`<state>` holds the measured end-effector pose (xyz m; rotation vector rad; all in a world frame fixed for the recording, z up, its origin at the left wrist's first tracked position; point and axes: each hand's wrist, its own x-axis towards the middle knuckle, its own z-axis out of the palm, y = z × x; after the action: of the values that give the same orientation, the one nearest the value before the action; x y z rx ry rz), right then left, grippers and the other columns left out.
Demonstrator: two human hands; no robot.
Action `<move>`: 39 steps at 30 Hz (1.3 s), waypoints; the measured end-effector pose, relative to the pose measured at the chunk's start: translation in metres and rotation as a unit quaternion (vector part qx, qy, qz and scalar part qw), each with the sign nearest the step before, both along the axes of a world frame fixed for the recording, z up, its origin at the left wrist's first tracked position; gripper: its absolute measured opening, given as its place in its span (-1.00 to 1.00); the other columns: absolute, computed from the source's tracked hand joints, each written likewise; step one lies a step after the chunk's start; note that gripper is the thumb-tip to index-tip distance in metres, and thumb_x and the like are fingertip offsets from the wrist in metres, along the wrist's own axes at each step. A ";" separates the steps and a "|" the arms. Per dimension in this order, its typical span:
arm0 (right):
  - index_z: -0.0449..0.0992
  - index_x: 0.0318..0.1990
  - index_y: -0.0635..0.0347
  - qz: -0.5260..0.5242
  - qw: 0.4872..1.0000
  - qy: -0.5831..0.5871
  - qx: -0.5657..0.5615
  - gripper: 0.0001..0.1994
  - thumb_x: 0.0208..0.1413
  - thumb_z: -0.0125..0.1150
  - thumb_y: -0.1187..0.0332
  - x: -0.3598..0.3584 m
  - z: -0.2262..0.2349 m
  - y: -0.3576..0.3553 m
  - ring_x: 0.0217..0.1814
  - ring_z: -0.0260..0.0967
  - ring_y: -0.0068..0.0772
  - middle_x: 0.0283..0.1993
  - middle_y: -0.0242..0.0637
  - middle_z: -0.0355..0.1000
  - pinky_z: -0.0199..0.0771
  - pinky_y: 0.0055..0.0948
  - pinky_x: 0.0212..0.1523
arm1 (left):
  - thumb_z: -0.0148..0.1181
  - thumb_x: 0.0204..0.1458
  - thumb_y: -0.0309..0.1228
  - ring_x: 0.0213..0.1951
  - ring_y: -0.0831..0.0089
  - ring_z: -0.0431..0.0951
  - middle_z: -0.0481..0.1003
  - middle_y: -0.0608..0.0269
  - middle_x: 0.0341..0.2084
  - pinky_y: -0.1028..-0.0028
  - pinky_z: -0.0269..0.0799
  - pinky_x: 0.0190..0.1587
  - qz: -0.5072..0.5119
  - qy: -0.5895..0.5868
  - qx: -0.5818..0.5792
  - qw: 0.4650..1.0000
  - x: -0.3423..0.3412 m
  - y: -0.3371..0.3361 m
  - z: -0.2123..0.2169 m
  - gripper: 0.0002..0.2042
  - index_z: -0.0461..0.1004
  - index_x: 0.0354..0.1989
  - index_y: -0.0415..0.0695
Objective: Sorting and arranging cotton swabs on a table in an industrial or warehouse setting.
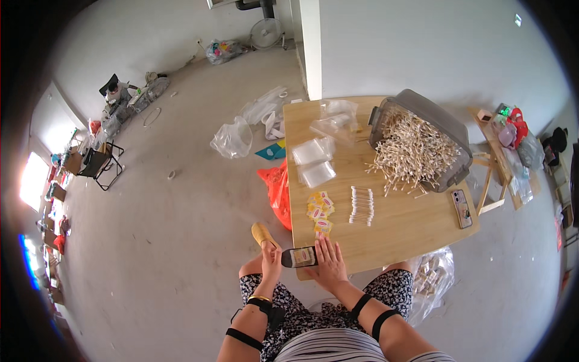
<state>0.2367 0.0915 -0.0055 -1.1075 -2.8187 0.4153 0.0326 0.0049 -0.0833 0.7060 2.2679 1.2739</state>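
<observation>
Dark, round-ended swab pack (299, 257), yellow-and-pink label (303, 256) upward: left hand (272, 260) clamped on it; right hand (330, 263) touching, grip unclear.

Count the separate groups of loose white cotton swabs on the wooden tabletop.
2: a large white heap spilling from the tipped grey plastic tub, and a neat row beside small yellow-and-white packets. Others may be hidden behind the tub.

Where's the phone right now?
In the head view, the phone lies near the right edge of the table, just below the tilted grey tub of cotton swabs.
</observation>
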 end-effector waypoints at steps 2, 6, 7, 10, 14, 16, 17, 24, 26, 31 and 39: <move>-0.11 0.49 0.35 0.005 1.000 0.004 0.004 -0.03 0.18 0.02 -0.25 -0.003 -0.001 -0.002 0.66 -0.37 -0.12 0.59 -0.03 -0.21 -0.42 -0.02 0.58 | 0.05 0.28 0.02 -0.43 0.26 0.54 0.53 0.09 -0.45 0.29 0.44 -0.34 0.007 0.034 0.058 0.998 -0.001 -0.003 -0.015 -0.54 0.42 -0.15 -0.24; -0.10 0.48 0.39 0.021 0.998 -0.048 0.030 0.00 0.14 0.10 -0.23 -0.002 -0.008 -0.002 0.65 -0.36 -0.08 0.59 0.00 -0.22 -0.38 -0.03 0.58 | 0.04 0.30 0.01 -0.49 0.43 0.48 0.45 0.22 -0.61 0.36 0.42 -0.37 -0.003 -0.172 0.012 0.985 0.025 0.016 0.012 -0.47 0.45 -0.48 -0.27; -0.10 0.47 0.40 0.039 0.997 -0.065 0.025 0.00 0.13 0.12 -0.22 -0.003 -0.007 -0.002 0.65 -0.35 -0.06 0.59 0.03 -0.22 -0.36 -0.04 0.57 | 0.03 0.31 0.01 -0.51 0.47 0.45 0.42 0.25 -0.65 0.38 0.41 -0.39 -0.001 -0.226 -0.026 0.974 0.033 0.022 0.019 -0.43 0.44 -0.56 -0.29; -0.09 0.46 0.43 0.020 1.000 0.004 0.003 0.01 0.12 0.14 -0.21 -0.015 -0.007 -0.009 0.65 -0.35 -0.01 0.58 0.08 -0.21 -0.35 -0.03 0.57 | 0.00 0.32 0.02 -0.51 0.44 0.45 0.44 0.19 -0.65 0.34 0.39 -0.38 0.025 -0.129 0.026 0.991 0.044 0.026 0.023 -0.41 0.47 -0.48 -0.36; -0.09 0.46 0.46 0.028 1.000 0.003 0.003 0.01 0.14 0.12 -0.22 -0.021 -0.004 -0.012 0.65 -0.36 0.00 0.57 0.11 -0.21 -0.34 -0.02 0.56 | -0.05 0.33 0.03 -0.42 0.29 0.53 0.52 -0.02 -0.56 0.29 0.41 -0.32 0.015 -0.069 -0.001 0.998 0.035 0.019 0.000 -0.41 0.54 -0.32 -0.40; -0.08 0.45 0.47 0.035 0.999 0.010 -0.001 0.00 0.15 0.10 -0.22 -0.021 -0.005 -0.012 0.65 -0.38 -0.01 0.57 0.11 -0.22 -0.36 -0.02 0.57 | -0.05 0.33 0.03 -0.42 0.26 0.53 0.52 -0.02 -0.54 0.29 0.42 -0.30 0.018 -0.078 0.016 0.997 0.036 0.017 -0.005 -0.41 0.53 -0.31 -0.39; -0.03 0.45 0.43 0.042 0.998 0.038 0.009 -0.06 0.16 0.14 -0.15 -0.022 -0.005 -0.012 0.63 -0.29 0.01 0.56 0.09 -0.16 -0.27 -0.01 0.55 | -0.05 0.32 0.03 -0.41 0.24 0.53 0.53 -0.03 -0.53 0.30 0.42 -0.29 0.028 -0.083 0.028 0.996 0.032 0.015 -0.007 -0.42 0.52 -0.29 -0.39; 0.20 0.36 0.17 -0.141 0.984 0.097 0.041 -0.33 0.10 0.24 0.19 0.028 0.016 0.068 0.36 0.12 0.06 0.43 -0.07 0.07 0.14 0.00 0.31 | 0.00 0.30 -0.07 -0.27 0.14 0.52 0.49 -0.05 -0.38 0.23 0.42 -0.13 0.058 0.008 0.153 0.987 -0.002 0.011 -0.001 -0.56 0.44 -0.10 -0.31; 0.25 0.32 0.12 -0.174 0.981 0.086 0.031 -0.38 0.10 0.24 0.21 0.045 0.022 0.099 0.36 0.11 0.06 0.41 -0.10 0.08 0.14 0.01 0.31 | 0.01 0.27 -0.14 -0.05 0.01 0.44 0.41 -0.11 -0.14 0.18 0.34 0.04 0.125 0.155 0.065 0.978 0.003 0.010 0.008 -0.63 0.41 0.00 -0.23; 0.38 0.21 -0.15 -0.221 0.972 0.055 0.062 -0.51 0.08 0.26 0.22 0.075 0.006 0.142 0.35 0.11 0.03 0.34 -0.17 0.12 0.19 0.03 0.25 | 0.15 0.14 -0.34 0.12 -0.04 0.30 0.35 -0.06 0.03 0.09 0.18 0.23 -0.027 0.192 0.090 0.977 0.042 0.026 0.062 -0.70 0.42 0.02 -0.15; 0.49 0.10 -0.20 -0.212 0.976 0.033 0.043 -0.62 0.09 0.27 0.22 0.066 -0.001 0.155 0.34 0.12 -0.05 0.30 -0.26 0.16 0.20 -0.04 0.23 | 0.25 0.04 -0.37 0.17 -0.03 0.26 0.32 0.00 0.12 0.04 0.10 0.24 -0.122 0.212 0.035 0.969 0.085 0.031 0.100 -0.62 0.39 0.05 -0.09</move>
<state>0.3023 0.2465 -0.0064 -1.5890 -2.4211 0.2800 0.1172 0.0363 0.0163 1.3501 2.3666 1.1732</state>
